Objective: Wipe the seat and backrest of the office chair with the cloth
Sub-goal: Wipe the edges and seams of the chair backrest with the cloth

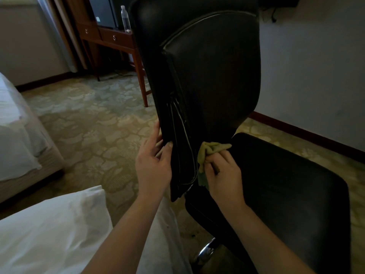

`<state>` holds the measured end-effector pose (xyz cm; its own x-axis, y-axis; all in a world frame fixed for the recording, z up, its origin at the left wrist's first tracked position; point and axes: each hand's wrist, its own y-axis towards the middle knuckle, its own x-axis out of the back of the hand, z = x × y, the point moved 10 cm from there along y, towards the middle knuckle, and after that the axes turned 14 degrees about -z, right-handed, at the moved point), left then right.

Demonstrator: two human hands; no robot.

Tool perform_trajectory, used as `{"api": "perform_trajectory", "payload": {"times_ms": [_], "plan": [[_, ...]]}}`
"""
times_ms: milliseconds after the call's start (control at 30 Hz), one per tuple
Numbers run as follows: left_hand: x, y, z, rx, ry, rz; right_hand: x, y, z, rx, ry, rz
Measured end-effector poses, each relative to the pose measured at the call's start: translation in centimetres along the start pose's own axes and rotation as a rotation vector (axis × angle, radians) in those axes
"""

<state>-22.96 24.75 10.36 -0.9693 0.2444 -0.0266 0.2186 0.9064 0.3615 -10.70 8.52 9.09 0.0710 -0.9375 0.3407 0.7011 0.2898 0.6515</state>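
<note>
A: Which step were you in?

B: Backrest, low end. Your right hand (222, 171) was closed on the bunched cloth (211, 150), pressing it into the crease where the backrest (207, 80) met the seat (286, 180) — at about 5 o'clock from frame centre.

A: And your left?

B: Your left hand (153, 163) was clamped on the backrest's near side edge, thumb on the front face, fingers wrapped behind. Looked like you were steadying the chair, not wiping.

A: How far along?

B: Couldn't tell from the surface — black leather, dim light, no visible wipe marks. My read: the seat pad was yet to come, since the cloth sat at its rear rim only.

A: Next move?

B: You'd need to spread the cloth flatter and sweep out over the seat toward 4 o'clock. Keep your left hand braced, or the chair probably swivels on its base.

A: Any containers?

B: One — a clear bottle (125, 16) upright on the wooden desk (118, 39) at 11 o'clock, well apart from the chair. Contents too small to judge.
</note>
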Motion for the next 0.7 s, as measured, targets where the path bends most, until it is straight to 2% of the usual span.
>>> {"api": "perform_trajectory", "payload": {"times_ms": [133, 233, 333, 500, 700], "plan": [[-0.1, 0.0, -0.2, 0.003, -0.013, 0.016, 0.7, 0.6, -0.2, -0.032, 0.067, 0.008], [-0.1, -0.1, -0.2, 0.007, -0.015, 0.012, 1.9, 2.8, 2.1, 0.011, 0.130, -0.074], [-0.2, -0.1, 0.0, 0.027, -0.031, 0.014, 1.3, 4.0, 3.7, 0.052, 0.148, -0.068], [-0.1, 0.0, 0.0, 0.032, -0.027, 0.010, 0.4, 2.1, 2.3, 0.092, 0.043, -0.058], [-0.1, -0.2, -0.2, 0.024, -0.027, 0.017, -0.1, -0.3, -0.5, 0.024, -0.032, 0.027]]}}
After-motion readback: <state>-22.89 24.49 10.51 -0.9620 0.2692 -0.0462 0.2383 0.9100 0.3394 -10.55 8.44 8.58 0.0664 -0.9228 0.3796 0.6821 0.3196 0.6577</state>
